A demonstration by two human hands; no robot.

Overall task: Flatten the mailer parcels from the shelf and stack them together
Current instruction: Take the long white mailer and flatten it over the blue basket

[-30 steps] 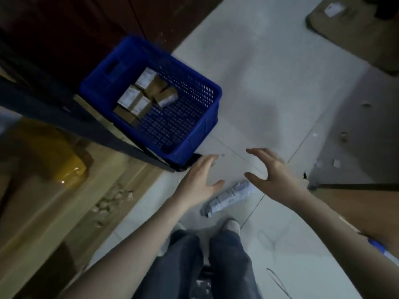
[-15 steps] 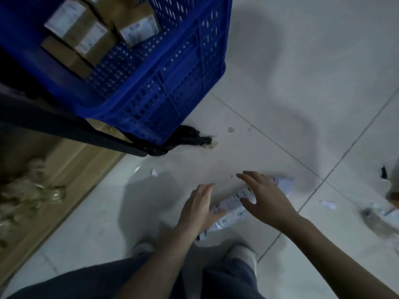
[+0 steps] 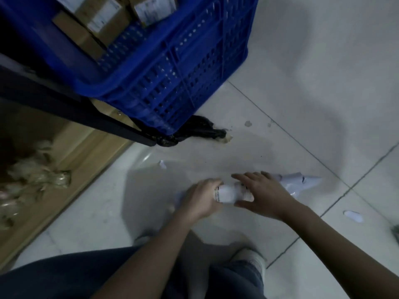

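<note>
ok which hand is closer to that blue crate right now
Left. The left hand grips the near end of the rolled mailer, almost directly below the blue crate. The right hand lies on the mailer's other end, farther out to the side.

Blue crate [image 3: 172, 78] and black bag [image 3: 200, 131] block beyond; bare floor [image 3: 313, 93] lies right.

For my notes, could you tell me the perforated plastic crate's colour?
Blue: the perforated plastic crate, seen in the head view.

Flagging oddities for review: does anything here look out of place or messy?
Yes. The mailer parcel lies crumpled on the floor, not on a shelf, and a black bag is wedged under the blue crate.
</note>
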